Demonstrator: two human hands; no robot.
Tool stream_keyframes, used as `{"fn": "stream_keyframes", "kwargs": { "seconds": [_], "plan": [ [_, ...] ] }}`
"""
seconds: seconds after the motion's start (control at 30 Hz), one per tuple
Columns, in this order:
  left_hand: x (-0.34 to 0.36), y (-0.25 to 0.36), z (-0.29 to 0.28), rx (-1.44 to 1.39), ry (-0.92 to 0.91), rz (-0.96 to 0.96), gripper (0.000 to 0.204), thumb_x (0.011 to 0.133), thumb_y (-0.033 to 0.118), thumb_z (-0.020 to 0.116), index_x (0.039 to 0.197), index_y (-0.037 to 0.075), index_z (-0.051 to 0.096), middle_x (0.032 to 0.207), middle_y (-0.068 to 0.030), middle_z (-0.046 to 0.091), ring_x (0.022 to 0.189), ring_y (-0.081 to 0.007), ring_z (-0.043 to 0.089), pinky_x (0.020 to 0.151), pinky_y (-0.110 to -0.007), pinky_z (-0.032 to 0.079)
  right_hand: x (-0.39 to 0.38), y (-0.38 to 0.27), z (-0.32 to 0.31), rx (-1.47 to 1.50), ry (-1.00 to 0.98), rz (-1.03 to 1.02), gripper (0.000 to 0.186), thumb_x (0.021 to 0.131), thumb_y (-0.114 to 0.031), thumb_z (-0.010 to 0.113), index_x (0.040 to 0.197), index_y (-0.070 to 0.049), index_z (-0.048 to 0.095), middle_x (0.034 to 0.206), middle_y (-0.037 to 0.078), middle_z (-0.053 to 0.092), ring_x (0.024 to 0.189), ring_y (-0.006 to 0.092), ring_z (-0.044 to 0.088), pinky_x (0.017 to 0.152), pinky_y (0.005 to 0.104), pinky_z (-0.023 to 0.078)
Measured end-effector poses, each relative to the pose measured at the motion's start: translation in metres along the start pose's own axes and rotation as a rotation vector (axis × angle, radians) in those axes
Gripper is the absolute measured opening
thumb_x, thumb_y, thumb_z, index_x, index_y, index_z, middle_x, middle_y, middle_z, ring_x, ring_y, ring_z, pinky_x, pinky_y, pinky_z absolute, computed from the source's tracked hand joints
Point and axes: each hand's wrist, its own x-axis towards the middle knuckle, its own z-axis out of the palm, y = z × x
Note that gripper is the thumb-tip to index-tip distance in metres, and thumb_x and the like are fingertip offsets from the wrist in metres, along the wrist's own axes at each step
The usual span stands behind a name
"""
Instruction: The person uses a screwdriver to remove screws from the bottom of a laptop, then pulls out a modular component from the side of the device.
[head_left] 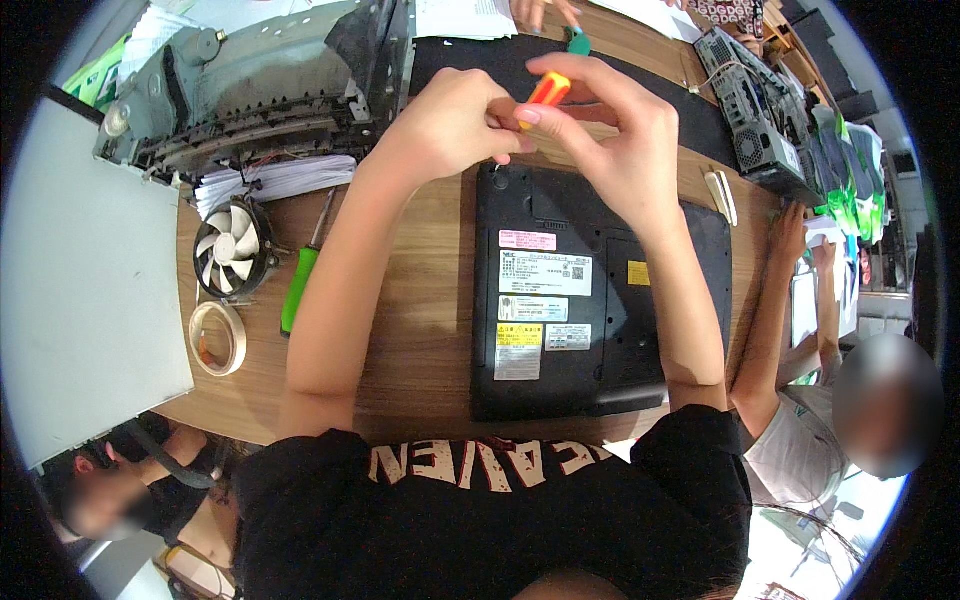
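Note:
A black laptop (pixel 620 360) lies upside down on the table, its underside covered with labels. Above its far edge, my right hand (pixel 630 125) pinches the red and yellow handle of a screwdriver (pixel 549 90) between thumb and fingers. My left hand (pixel 450 125) is closed beside it, its fingertips around the lower end of the screwdriver over the laptop's far left corner. The shaft is mostly hidden by my left fingers. Whether the tip touches a screw, I cannot tell.
To the left lie a green-handled screwdriver (pixel 301 285), a cooling fan (pixel 232 248) and a tape roll (pixel 218 340). A large grey machine part (pixel 250 80) stands far left. A metal computer chassis (pixel 760 120) stands far right. People sit at both sides; another person's hand (pixel 545 12) shows opposite.

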Motion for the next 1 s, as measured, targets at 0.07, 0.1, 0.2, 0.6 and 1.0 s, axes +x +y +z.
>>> {"fn": "stream_keyframes", "kwargs": {
  "seconds": [0.07, 0.1, 0.2, 0.6, 1.0],
  "plan": [
    [-0.001, 0.001, -0.002, 0.073, -0.044, 0.007, 0.022, 0.077, 0.018, 0.074, 0.084, -0.002, 0.07, 0.068, -0.0132, 0.069, 0.063, -0.0156, 0.068, 0.063, -0.03, 0.052, -0.001, -0.003, 0.002, -0.029, 0.013, 0.002, 0.027, 0.082, -0.007, 0.073, 0.108, -0.002, 0.066, 0.098, 0.006, 0.07, 0.083, 0.0124, 0.069, 0.074, 0.0258, 0.056],
    [-0.001, 0.002, -0.002, 0.08, -0.032, 0.016, 0.024, 0.076, 0.019, 0.074, 0.084, -0.003, 0.07, 0.068, -0.0134, 0.069, 0.063, -0.0167, 0.068, 0.063, -0.03, 0.052, -0.001, -0.005, 0.002, 0.005, -0.009, 0.021, 0.027, 0.082, -0.006, 0.072, 0.108, -0.001, 0.066, 0.098, 0.006, 0.07, 0.083, 0.0122, 0.069, 0.075, 0.0256, 0.056],
    [-0.002, 0.002, -0.002, 0.104, -0.01, 0.014, 0.029, 0.074, 0.022, 0.077, 0.084, -0.004, 0.068, 0.069, -0.0152, 0.068, 0.065, -0.0209, 0.069, 0.064, -0.031, 0.052, 0.0, -0.009, -0.005, 0.143, -0.171, 0.069, 0.026, 0.088, 0.0, 0.064, 0.114, 0.002, 0.062, 0.104, 0.011, 0.068, 0.093, 0.0148, 0.067, 0.084, 0.0266, 0.053],
    [0.002, -0.022, 0.0, -0.112, -0.12, 0.194, 0.016, 0.074, 0.003, 0.067, 0.086, -0.007, 0.07, 0.079, -0.016, 0.071, 0.07, -0.0202, 0.07, 0.067, -0.03, 0.055, 0.008, 0.009, -0.004, 0.012, 0.002, -0.081, 0.029, 0.075, -0.005, 0.078, 0.103, -0.007, 0.074, 0.098, 0.006, 0.064, 0.09, 0.0128, 0.06, 0.077, 0.0245, 0.048],
    [0.007, -0.02, 0.002, 0.138, -0.031, 0.119, 0.015, 0.073, 0.011, 0.076, 0.08, -0.001, 0.071, 0.07, -0.0128, 0.069, 0.059, -0.0187, 0.069, 0.061, -0.032, 0.054, 0.023, 0.0, -0.01, 0.132, -0.219, 0.014, 0.028, 0.089, 0.001, 0.061, 0.117, 0.005, 0.061, 0.117, 0.017, 0.063, 0.101, 0.0223, 0.066, 0.09, 0.031, 0.053]
  ]
}}
